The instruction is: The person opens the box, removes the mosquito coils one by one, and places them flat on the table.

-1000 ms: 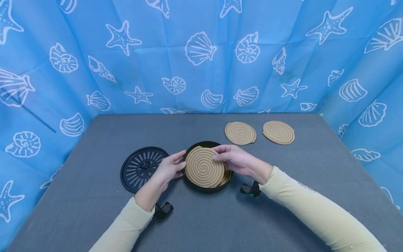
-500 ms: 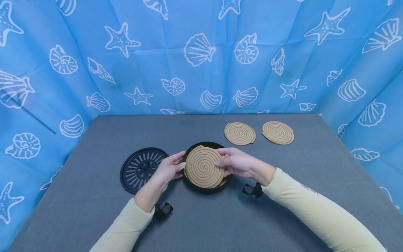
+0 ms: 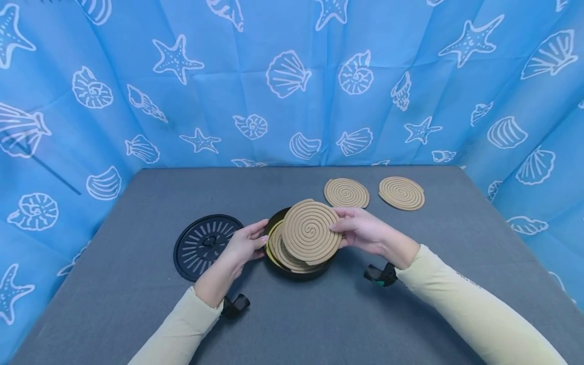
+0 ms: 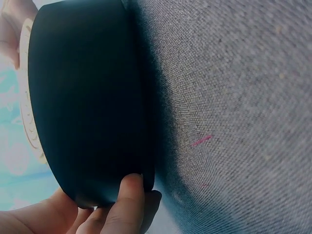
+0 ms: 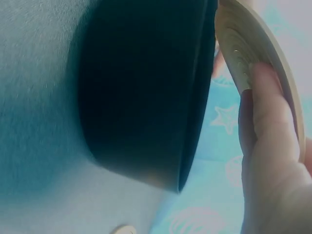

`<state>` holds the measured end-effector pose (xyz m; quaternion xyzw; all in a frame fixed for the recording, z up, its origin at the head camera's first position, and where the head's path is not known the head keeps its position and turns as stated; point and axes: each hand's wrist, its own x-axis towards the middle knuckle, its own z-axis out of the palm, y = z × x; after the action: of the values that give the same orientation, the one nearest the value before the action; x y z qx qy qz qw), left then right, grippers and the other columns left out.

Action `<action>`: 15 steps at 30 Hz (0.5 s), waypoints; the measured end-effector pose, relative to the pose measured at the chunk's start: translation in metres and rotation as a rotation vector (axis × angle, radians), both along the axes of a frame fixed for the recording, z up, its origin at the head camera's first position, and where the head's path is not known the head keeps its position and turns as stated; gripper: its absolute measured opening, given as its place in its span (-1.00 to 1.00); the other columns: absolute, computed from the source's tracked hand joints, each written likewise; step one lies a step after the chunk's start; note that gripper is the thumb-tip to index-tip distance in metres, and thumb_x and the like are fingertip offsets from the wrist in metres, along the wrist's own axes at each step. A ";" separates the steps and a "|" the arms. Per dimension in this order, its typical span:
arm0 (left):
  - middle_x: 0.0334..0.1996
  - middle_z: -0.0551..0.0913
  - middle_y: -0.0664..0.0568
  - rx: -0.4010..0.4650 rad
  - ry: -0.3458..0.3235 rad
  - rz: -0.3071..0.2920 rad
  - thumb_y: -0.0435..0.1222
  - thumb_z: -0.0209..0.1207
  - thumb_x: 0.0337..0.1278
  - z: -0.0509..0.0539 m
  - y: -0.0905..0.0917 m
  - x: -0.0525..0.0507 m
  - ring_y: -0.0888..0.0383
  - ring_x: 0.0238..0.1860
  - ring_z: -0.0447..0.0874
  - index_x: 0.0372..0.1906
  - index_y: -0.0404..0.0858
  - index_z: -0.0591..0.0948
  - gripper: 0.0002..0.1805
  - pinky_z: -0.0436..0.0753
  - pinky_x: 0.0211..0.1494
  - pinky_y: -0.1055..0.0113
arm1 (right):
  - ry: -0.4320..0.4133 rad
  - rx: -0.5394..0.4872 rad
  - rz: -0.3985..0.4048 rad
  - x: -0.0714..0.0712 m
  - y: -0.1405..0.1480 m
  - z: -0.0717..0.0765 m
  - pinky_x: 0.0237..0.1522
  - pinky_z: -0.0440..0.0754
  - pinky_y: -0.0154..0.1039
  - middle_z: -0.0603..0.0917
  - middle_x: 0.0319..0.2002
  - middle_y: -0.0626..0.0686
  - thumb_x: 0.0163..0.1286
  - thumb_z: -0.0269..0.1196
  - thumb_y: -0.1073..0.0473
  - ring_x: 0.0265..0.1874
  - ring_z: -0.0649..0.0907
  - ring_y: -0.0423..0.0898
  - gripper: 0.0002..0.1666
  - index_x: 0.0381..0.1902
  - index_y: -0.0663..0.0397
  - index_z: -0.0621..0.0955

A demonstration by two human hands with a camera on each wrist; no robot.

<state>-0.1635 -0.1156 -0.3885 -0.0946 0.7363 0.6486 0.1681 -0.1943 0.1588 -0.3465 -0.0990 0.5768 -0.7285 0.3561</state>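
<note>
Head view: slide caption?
Right hand holds a mosquito coil over a round black tin gripped by the left hand.

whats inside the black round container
In the black container: at least one tan spiral coil, plus a yellow edge at left. The held coil in the right hand hides most of the rest; anything further down is covered.

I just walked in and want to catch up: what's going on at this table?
A person's right hand grips a tan spiral coil above a round black tin, which the left hand holds at its side. At least one other coil lies inside. Two more coils lie beyond it, and a slotted black lid lies off to the left.
</note>
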 end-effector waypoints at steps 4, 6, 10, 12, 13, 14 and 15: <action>0.42 0.29 -0.09 0.006 -0.007 0.000 -0.42 -0.01 0.43 0.000 0.000 0.000 -0.05 0.34 0.35 0.44 -0.16 0.32 -0.47 0.56 0.16 0.05 | -0.003 -0.027 -0.010 0.001 0.010 0.004 -0.05 0.67 -0.07 0.65 -0.03 0.13 0.44 -0.15 0.51 -0.10 0.71 -0.02 -0.29 0.47 0.46 -0.10; 0.41 0.29 -0.09 0.004 -0.010 0.004 -0.42 -0.01 0.43 0.000 0.000 0.000 -0.04 0.33 0.36 0.44 -0.16 0.32 -0.47 0.57 0.16 0.06 | 0.005 -0.029 -0.022 0.002 0.014 0.006 -0.04 0.66 -0.06 0.65 -0.03 0.14 0.43 -0.15 0.52 -0.10 0.71 -0.01 -0.28 0.47 0.46 -0.11; 0.41 0.30 -0.08 -0.002 -0.013 0.014 -0.41 0.00 0.43 0.000 0.001 -0.001 -0.04 0.33 0.37 0.43 -0.15 0.33 -0.48 0.57 0.15 0.06 | 0.029 -0.019 -0.054 0.003 0.022 0.011 -0.04 0.66 -0.08 0.66 -0.06 0.12 0.42 -0.15 0.52 -0.12 0.71 -0.01 -0.29 0.46 0.49 -0.10; 0.41 0.31 -0.07 -0.003 -0.016 0.020 -0.41 0.00 0.43 -0.001 0.001 -0.001 -0.04 0.33 0.38 0.43 -0.14 0.34 -0.48 0.57 0.15 0.06 | 0.036 -0.019 -0.068 0.004 0.025 0.013 -0.05 0.67 -0.09 0.66 -0.06 0.11 0.42 -0.16 0.52 -0.12 0.71 -0.02 -0.29 0.46 0.49 -0.11; 0.41 0.31 -0.07 -0.004 -0.018 0.021 -0.40 0.00 0.43 -0.001 0.001 -0.002 -0.04 0.33 0.38 0.43 -0.14 0.34 -0.48 0.57 0.16 0.06 | 0.039 -0.017 -0.078 0.004 0.027 0.015 -0.06 0.67 -0.10 0.67 -0.07 0.11 0.42 -0.16 0.52 -0.12 0.71 -0.03 -0.29 0.46 0.49 -0.11; 0.41 0.30 -0.08 -0.004 -0.018 0.022 -0.40 0.00 0.43 -0.001 0.002 -0.002 -0.04 0.33 0.37 0.43 -0.14 0.34 -0.48 0.57 0.16 0.06 | 0.039 -0.017 -0.087 0.005 0.029 0.016 -0.06 0.68 -0.10 0.67 -0.07 0.10 0.42 -0.16 0.52 -0.12 0.71 -0.03 -0.29 0.46 0.49 -0.11; 0.41 0.30 -0.08 -0.003 -0.020 0.023 -0.40 0.00 0.43 -0.001 0.002 -0.002 -0.04 0.33 0.37 0.43 -0.14 0.34 -0.48 0.57 0.16 0.05 | 0.040 -0.019 -0.094 0.005 0.031 0.017 -0.07 0.68 -0.11 0.67 -0.07 0.10 0.43 -0.16 0.51 -0.12 0.71 -0.04 -0.30 0.46 0.49 -0.11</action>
<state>-0.1657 -0.1140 -0.3897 -0.1099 0.7342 0.6486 0.1679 -0.1892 0.1894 -0.3296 -0.0897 0.5810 -0.7477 0.3088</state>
